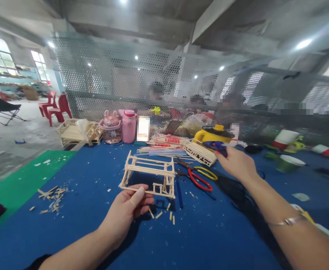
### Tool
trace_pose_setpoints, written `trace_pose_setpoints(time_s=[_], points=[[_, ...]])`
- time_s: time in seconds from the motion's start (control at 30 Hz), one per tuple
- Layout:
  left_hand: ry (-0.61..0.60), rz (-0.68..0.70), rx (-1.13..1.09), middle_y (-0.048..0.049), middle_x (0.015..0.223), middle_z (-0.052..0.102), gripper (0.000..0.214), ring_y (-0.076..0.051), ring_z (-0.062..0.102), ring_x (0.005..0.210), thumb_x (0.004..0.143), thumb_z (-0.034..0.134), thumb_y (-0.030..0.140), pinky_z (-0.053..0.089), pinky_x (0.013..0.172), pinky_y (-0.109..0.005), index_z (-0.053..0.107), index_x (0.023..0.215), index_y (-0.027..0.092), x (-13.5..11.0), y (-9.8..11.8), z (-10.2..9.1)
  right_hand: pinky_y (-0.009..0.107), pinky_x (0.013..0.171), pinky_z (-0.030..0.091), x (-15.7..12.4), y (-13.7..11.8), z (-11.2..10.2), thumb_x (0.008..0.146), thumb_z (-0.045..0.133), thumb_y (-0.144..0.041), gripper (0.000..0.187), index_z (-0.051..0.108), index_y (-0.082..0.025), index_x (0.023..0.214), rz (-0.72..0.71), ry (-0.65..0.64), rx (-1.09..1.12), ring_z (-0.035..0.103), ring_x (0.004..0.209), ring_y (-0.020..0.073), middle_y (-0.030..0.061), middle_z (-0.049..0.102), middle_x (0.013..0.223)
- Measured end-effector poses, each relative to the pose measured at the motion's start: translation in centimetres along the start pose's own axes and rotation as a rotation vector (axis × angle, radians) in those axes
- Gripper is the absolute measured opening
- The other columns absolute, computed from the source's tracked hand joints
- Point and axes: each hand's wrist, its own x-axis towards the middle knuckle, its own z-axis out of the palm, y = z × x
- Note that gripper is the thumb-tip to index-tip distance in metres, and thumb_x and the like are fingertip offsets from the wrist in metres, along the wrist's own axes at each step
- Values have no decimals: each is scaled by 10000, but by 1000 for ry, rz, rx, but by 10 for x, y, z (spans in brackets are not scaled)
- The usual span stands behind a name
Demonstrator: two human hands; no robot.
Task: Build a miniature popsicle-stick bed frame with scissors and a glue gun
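Note:
My left hand (132, 204) is closed on the bottom rail of a small frame of thin wooden sticks (150, 170), thumb on top. The frame is held tilted just above the blue tabletop and has a little square of sticks near its lower right corner. To the right and farther off, my right hand (236, 163) is wrapped round a blue glue gun (216, 146), its nose toward the left. Between the two hands lie red-handled scissors (199, 180) and a yellow-handled tool (206, 172). Short stick offcuts (159, 215) are scattered below the frame.
Bundled sticks (167, 146) and a stick lattice piece (199, 152) lie behind the frame. A pink jug (129, 127), a pink bottle (111, 129) and a yellow pot (213, 135) stand along a perforated screen (119, 75). Another stick model (78, 133) sits far left; people are beyond the screen.

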Motion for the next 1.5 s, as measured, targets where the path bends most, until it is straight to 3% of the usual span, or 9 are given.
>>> trace_pose_setpoints(time_s=[0.13,0.4,0.6,0.77,0.83,0.9,1.03,1.3,1.5], points=[[-13,15,-3,-78,775,702,140,-98,665,671,828,597,216,522,566,-151,606,927,118,0,0,0,386,671,444,31,-15,10,836,381,-400,390,579,-174,1085,-60,-177,-154,628,875,306,147,654,1057],[-51,39,-1,-69,742,693,181,-88,656,651,810,624,258,509,556,-140,612,918,114,2,0,-1,467,739,425,54,-18,49,843,351,-528,517,579,-123,1069,-13,-237,-102,596,940,352,215,630,1079],[-52,41,40,-84,796,701,226,-90,651,652,792,640,304,510,568,-152,624,918,118,3,-1,-2,445,700,429,55,-10,41,799,442,-575,507,606,-132,983,-7,-234,-50,600,874,322,221,642,1018],[-54,44,90,-91,820,702,263,-101,652,682,779,639,372,512,602,-164,646,833,114,2,-1,-4,499,709,399,20,-42,11,756,556,-471,437,607,-96,973,7,-89,-32,553,939,379,295,595,1030],[-53,44,114,-91,813,701,272,-101,648,680,771,645,380,511,607,-165,651,815,112,2,-1,-5,413,709,424,-6,-66,-2,800,518,-421,348,600,-183,1040,-113,-87,52,579,908,296,174,631,1030],[-49,44,134,-92,813,700,274,-101,644,678,770,645,381,509,608,-167,654,817,111,1,-1,-5,321,618,437,-34,-92,-10,854,443,-452,379,555,-221,1133,-253,-125,390,597,717,196,93,655,914],[-41,53,165,-93,814,701,268,-100,638,664,772,641,380,511,616,-178,652,806,115,0,-1,-5,268,528,380,-75,-130,-14,847,443,-519,427,533,-203,1119,-290,-229,900,503,565,146,9,578,677],[61,167,254,-68,699,674,280,-102,609,582,750,653,393,499,594,-221,565,721,128,8,2,-3,240,501,270,-86,-134,-5,882,392,-492,324,506,-204,979,-325,-346,1185,343,510,106,-63,387,567],[-54,332,610,17,434,534,384,-64,445,369,741,615,477,343,405,-182,468,573,165,2,9,-12,244,540,277,-86,-130,-5,886,404,-432,255,429,-212,761,-374,-198,1161,322,542,104,-60,345,588]])
